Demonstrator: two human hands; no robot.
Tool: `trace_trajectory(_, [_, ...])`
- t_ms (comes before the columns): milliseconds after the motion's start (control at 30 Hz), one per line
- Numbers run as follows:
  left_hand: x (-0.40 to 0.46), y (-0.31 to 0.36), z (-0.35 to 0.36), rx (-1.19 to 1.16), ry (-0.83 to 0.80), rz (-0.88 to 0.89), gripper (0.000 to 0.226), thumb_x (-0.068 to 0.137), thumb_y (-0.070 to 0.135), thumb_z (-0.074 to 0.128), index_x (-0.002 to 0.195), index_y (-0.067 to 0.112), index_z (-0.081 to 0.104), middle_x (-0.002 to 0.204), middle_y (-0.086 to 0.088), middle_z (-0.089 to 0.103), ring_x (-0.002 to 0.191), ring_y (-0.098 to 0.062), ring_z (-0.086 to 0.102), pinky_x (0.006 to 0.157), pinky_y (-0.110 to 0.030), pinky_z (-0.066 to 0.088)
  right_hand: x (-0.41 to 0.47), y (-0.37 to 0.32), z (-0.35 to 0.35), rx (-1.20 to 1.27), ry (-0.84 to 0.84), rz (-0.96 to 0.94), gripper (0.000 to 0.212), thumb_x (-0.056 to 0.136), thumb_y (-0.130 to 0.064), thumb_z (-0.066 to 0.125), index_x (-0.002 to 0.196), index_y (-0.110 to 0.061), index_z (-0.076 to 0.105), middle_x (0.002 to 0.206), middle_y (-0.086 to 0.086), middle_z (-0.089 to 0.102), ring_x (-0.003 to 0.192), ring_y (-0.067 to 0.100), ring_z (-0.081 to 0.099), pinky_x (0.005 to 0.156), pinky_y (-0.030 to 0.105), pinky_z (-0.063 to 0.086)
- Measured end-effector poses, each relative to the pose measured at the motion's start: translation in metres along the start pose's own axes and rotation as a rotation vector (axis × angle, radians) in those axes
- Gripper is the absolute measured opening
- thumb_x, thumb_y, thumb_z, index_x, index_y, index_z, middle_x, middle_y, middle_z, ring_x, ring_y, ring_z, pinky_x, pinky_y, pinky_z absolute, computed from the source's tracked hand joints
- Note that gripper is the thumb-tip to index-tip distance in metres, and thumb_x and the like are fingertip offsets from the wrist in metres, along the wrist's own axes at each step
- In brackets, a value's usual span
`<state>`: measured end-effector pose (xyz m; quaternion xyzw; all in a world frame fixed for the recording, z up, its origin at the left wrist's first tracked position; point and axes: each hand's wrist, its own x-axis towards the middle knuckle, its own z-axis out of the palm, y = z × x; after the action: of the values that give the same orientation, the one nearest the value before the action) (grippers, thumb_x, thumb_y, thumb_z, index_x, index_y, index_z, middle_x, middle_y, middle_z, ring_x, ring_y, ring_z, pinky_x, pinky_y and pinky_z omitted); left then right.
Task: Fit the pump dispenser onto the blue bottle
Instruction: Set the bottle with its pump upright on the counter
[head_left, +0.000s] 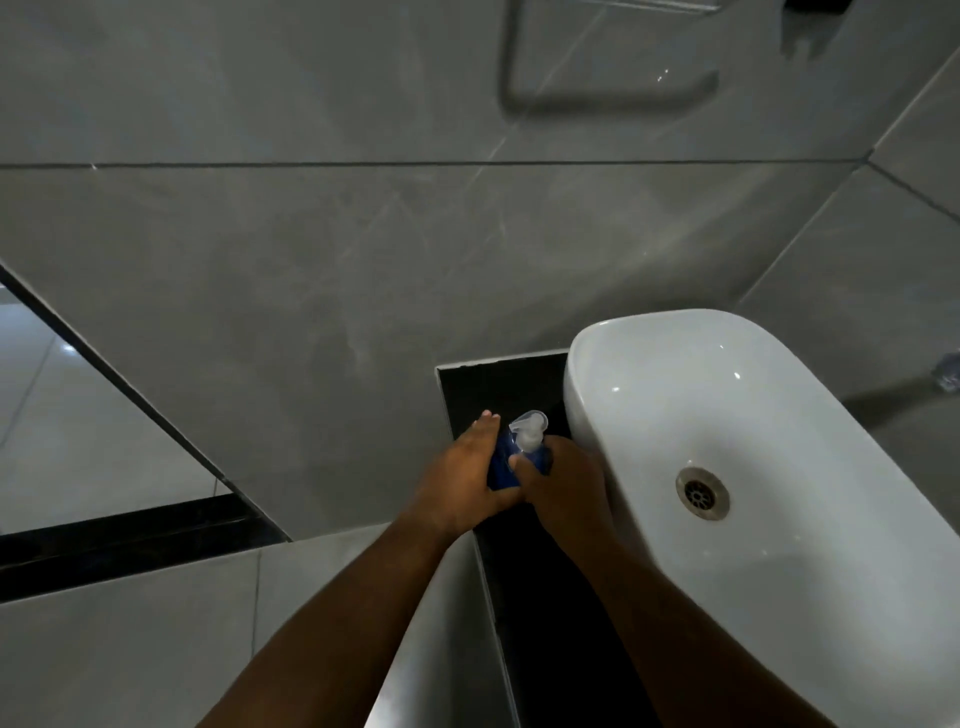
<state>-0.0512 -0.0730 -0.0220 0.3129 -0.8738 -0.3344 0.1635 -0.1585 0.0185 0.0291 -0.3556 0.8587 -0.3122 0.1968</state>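
Observation:
The blue bottle (503, 465) stands on the dark counter (498, 387) just left of the basin. A clear white pump dispenser (529, 431) sits on top of it, nozzle pointing away from me. My left hand (462, 478) wraps the bottle's left side with the fingers stretched along it. My right hand (563, 486) grips the bottle from the right, thumb near the base of the pump. Most of the bottle is hidden between the two hands.
A white oval basin (779, 571) with a metal drain (701, 492) fills the right side. Grey wall tiles rise behind. A floor opening shows at far left. A crumpled clear object (948, 371) lies at the right edge.

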Motion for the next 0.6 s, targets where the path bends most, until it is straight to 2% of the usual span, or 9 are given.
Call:
trace_trajectory(67, [0.01,-0.007,-0.006,-0.041,0.044,-0.037,0.076,0.082,0.047,0.074,0.143,0.017,0.042,0.135,-0.007,0.058,0.116,-0.021,0.058,0.09,-0.024,0.043,0.025,-0.007,0.006,-0.043,-0.001,-0.017,0.026,0.088,-0.035,0.063,0.102,-0.014,0.065,0.091,-0.001,0.069,0.079,0.012,0.063,0.066,0.017,0.046])
trace_trajectory(133, [0.022,-0.011,-0.01,-0.111,0.078,-0.07,0.06,0.083,0.042,0.074,0.135,0.022,0.052,0.117,-0.001,0.068,0.1,-0.015,0.064,0.08,-0.021,0.046,0.048,-0.013,0.012,-0.07,0.011,-0.028,0.028,0.087,-0.037,0.063,0.101,-0.013,0.066,0.091,0.001,0.07,0.077,0.012,0.06,0.065,0.018,0.039])
trace_trajectory(200, [0.035,-0.014,-0.013,-0.182,0.113,-0.128,0.058,0.085,0.036,0.074,0.137,0.021,0.053,0.117,0.001,0.068,0.101,-0.013,0.064,0.084,-0.023,0.048,0.066,-0.019,0.015,-0.065,0.021,-0.028,0.029,0.086,-0.036,0.064,0.099,-0.011,0.067,0.09,0.004,0.071,0.077,0.016,0.062,0.068,0.022,0.039])
trace_trajectory(267, [0.049,-0.017,-0.015,-0.231,0.141,-0.172,0.057,0.088,0.03,0.073,0.139,0.02,0.051,0.119,-0.001,0.068,0.103,-0.013,0.064,0.09,-0.029,0.051,0.081,-0.026,0.02,-0.026,0.036,-0.039,0.027,0.084,-0.034,0.065,0.096,-0.009,0.068,0.086,0.004,0.071,0.077,0.018,0.064,0.063,0.021,0.038])
trace_trajectory(367, [0.065,-0.022,-0.018,-0.285,0.162,-0.2,0.056,0.09,0.023,0.07,0.142,0.021,0.049,0.12,-0.003,0.069,0.105,-0.016,0.065,0.092,-0.038,0.052,0.096,-0.037,0.025,0.029,0.064,-0.046,0.025,0.084,-0.031,0.067,0.094,-0.008,0.069,0.084,0.005,0.071,0.072,0.015,0.059,0.064,0.021,0.037])
trace_trajectory(500, [0.076,-0.029,-0.02,-0.301,0.211,-0.195,0.052,0.092,0.017,0.067,0.141,0.022,0.049,0.114,-0.003,0.071,0.1,-0.016,0.066,0.088,-0.036,0.054,0.108,-0.044,0.032,0.1,0.073,-0.077,0.025,0.084,-0.028,0.069,0.097,-0.006,0.069,0.092,0.008,0.074,0.076,0.013,0.061,0.069,0.019,0.039])
trace_trajectory(600, [0.08,-0.031,-0.023,-0.305,0.216,-0.188,0.048,0.092,0.014,0.067,0.138,0.019,0.053,0.114,-0.004,0.07,0.101,-0.018,0.066,0.088,-0.035,0.054,0.111,-0.046,0.036,0.133,0.074,-0.083,0.028,0.085,-0.027,0.07,0.099,-0.004,0.068,0.097,0.012,0.074,0.087,0.022,0.069,0.072,0.023,0.045])
